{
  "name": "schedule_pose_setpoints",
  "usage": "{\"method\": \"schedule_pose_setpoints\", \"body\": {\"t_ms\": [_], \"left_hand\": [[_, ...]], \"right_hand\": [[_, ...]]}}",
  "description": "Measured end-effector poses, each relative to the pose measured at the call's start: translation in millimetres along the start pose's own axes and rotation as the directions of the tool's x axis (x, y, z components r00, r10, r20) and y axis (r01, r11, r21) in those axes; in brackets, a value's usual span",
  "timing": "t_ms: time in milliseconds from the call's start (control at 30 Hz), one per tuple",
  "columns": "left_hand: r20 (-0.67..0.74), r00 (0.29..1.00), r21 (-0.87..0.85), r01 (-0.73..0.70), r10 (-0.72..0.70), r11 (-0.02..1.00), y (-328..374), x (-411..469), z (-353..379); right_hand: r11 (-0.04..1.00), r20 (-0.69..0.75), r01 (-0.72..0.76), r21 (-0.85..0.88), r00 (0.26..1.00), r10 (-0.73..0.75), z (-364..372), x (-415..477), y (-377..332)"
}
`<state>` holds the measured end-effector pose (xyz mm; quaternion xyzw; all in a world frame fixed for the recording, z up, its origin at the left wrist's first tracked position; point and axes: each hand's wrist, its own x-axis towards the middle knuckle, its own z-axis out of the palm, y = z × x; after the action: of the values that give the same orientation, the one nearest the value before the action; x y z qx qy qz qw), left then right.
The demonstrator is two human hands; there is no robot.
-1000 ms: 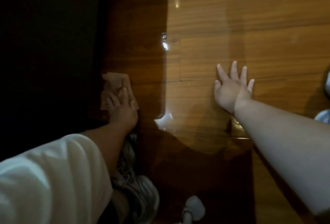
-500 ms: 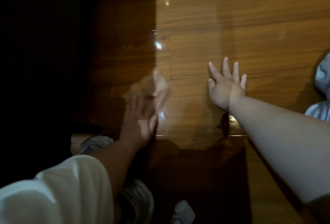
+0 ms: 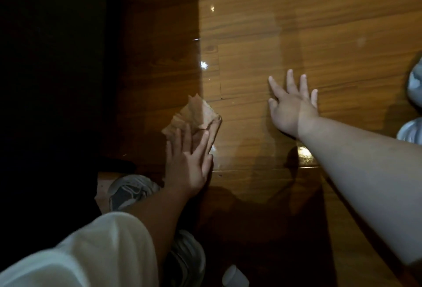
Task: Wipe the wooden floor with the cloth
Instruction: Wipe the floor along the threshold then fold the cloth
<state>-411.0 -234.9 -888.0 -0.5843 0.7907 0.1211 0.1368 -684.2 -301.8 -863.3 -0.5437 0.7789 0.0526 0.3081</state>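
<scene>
A small tan cloth (image 3: 194, 116) lies crumpled on the glossy wooden floor (image 3: 308, 35), half in shadow and half in light. My left hand (image 3: 188, 163) presses flat on the cloth's near edge with straight fingers. My right hand (image 3: 291, 106) lies spread, palm down, on the bare floor to the right of the cloth, apart from it.
A deep dark area (image 3: 50, 69) fills the left side. A grey sneaker (image 3: 130, 189) sits just behind my left hand. Grey-white fabric (image 3: 414, 85) shows at the right edge, and a small white object (image 3: 235, 278) lies at the bottom.
My left hand slid the cloth from the dark left part of the floor rightward and forward to the edge of the lit boards. My right hand stayed planted on the floor.
</scene>
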Motion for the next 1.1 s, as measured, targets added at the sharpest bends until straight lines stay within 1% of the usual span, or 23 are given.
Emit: {"method": "schedule_pose_setpoints", "body": {"t_ms": [100, 200, 300, 333, 400, 467, 500, 533, 600, 633, 700, 733, 767, 800, 833, 867, 933, 1000, 1067, 1100], "left_hand": [[0.02, 1.0, 0.012, 0.01, -0.01, 1.0, -15.0, 27.1, -10.8], [0.046, 0.985, -0.063, 0.167, -0.164, 0.984, -29.4, 65.5, -31.0], [0.102, 0.938, -0.142, 0.344, -0.332, 0.928, -34.5, 95.3, -48.2], [0.109, 0.923, -0.145, 0.382, -0.369, 0.913, -35.3, 100.1, -52.0], [0.094, 0.917, -0.126, 0.398, -0.389, 0.909, -32.5, 103.4, -56.6], [0.056, 0.932, -0.089, 0.362, -0.358, 0.928, -21.8, 95.6, -57.7], [0.036, 0.945, -0.108, 0.327, -0.325, 0.939, -12.0, 90.7, -57.5], [0.013, 0.96, -0.186, 0.279, -0.281, 0.942, 0.2, 85.3, -56.3], [0.016, 0.979, -0.366, 0.197, -0.206, 0.909, 27.9, 72.4, -60.4], [0.025, 0.982, -0.358, 0.184, -0.188, 0.915, 35.1, 72.1, -61.0], [0.042, 0.984, -0.209, 0.177, -0.172, 0.962, 47.6, 72.8, -69.3], [0.068, 0.983, -0.172, 0.18, -0.17, 0.969, 55.0, 74.3, -76.8], [0.124, 0.979, -0.187, 0.183, -0.161, 0.965, 62.9, 78.1, -85.5], [0.183, 0.973, -0.266, 0.186, -0.14, 0.946, 73.6, 80.4, -96.0], [0.235, 0.965, -0.362, 0.194, -0.112, 0.912, 85.5, 79.7, -108.4], [0.245, 0.966, -0.423, 0.18, -0.079, 0.888, 99.7, 77.9, -121.1], [0.191, 0.982, -0.427, 0.078, 0.006, 0.901, 128.6, 83.5, -146.7], [0.153, 0.987, -0.439, 0.019, 0.053, 0.898, 159.3, 88.6, -178.8], [0.191, 0.972, -0.514, -0.021, 0.138, 0.858, 189.7, 91.6, -215.8], [0.21, 0.963, -0.54, -0.031, 0.17, 0.841, 202.5, 91.5, -232.1]], "right_hand": [[1.0, -0.009, 0.01, -0.001, 1.0, -0.01, 4.1, -0.7, 1.1], [0.999, -0.043, 0.032, 0.0, 0.999, -0.032, 10.1, -3.2, 6.8], [0.999, -0.047, 0.041, -0.006, 0.998, -0.042, 13.3, -5.0, 10.6], [0.999, -0.047, 0.042, -0.004, 0.998, -0.042, 14.4, -4.9, 11.1], [0.999, -0.06, 0.041, 0.004, 0.997, -0.041, 16.6, -4.4, 11.3], [0.999, -0.065, 0.049, 0.011, 0.997, -0.049, 16.6, -5.4, 10.5], [0.999, -0.056, 0.05, 0.015, 0.997, -0.049, 15.0, -5.5, 10.5], [0.999, -0.037, 0.044, 0.029, 0.998, -0.043, 11.7, -5.7, 10.8], [0.996, 0.016, 0.009, 0.086, 1.0, -0.011, 1.7, -12.9, 14.3], [0.991, 0.059, 0.0, 0.134, 0.998, -0.008, -1.4, -12.6, 11.7], [0.97, 0.121, -0.024, 0.242, 0.993, -0.006, -7.2, -19.8, 10.6], [0.957, 0.142, -0.041, 0.288, 0.99, 0.0, -10.7, -26.7, 11.7], [0.941, 0.154, -0.061, 0.332, 0.988, 0.01, -15.8, -34.0, 14.5], [0.925, 0.161, -0.079, 0.371, 0.987, 0.019, -21.7, -42.7, 19.0], [0.91, 0.16, -0.089, 0.406, 0.987, 0.025, -28.4, -52.6, 24.5], [0.891, 0.147, -0.091, 0.444, 0.989, 0.028, -37.4, -63.5, 31.3], [0.841, 0.1, -0.085, 0.534, 0.994, 0.037, -58.4, -78.2, 44.5], [0.802, 0.035, -0.058, 0.595, 0.998, 0.046, -83.3, -89.9, 57.8], [0.747, -0.002, -0.029, 0.664, 0.999, 0.041, -114.0, -101.3, 73.3], [0.693, -0.001, -0.032, 0.721, 0.999, 0.047, -127.9, -106.6, 80.4]]}}
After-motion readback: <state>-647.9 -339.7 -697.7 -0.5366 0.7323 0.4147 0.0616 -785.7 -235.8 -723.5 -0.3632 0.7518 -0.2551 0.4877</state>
